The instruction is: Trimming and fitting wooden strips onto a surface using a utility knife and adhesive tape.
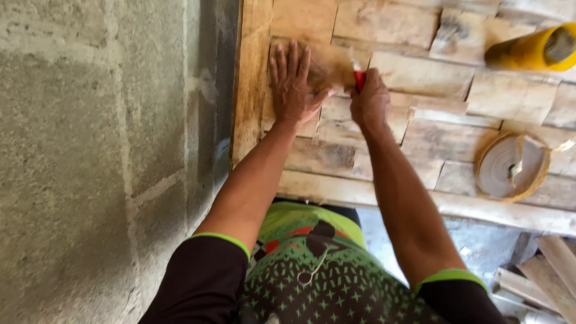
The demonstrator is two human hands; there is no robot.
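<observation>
Rough wooden panel (420, 78) under flat, splayed left hand (292, 84); right hand (370, 102), grip closed on red-handled brush (359, 77).

One view only, from the head, looking steeply down past the person's own chest and along both forearms. It faces a bench of wooden planks (420, 78) close ahead, filling the upper right. A grey concrete wall (90, 162) takes the whole left side, very near. Bottom right, the floor shows well below with loose wood offcuts (540, 276).

Two hands (292, 84), one brush (359, 77), one yellow bottle (531, 51), one tape roll (511, 167)
</observation>
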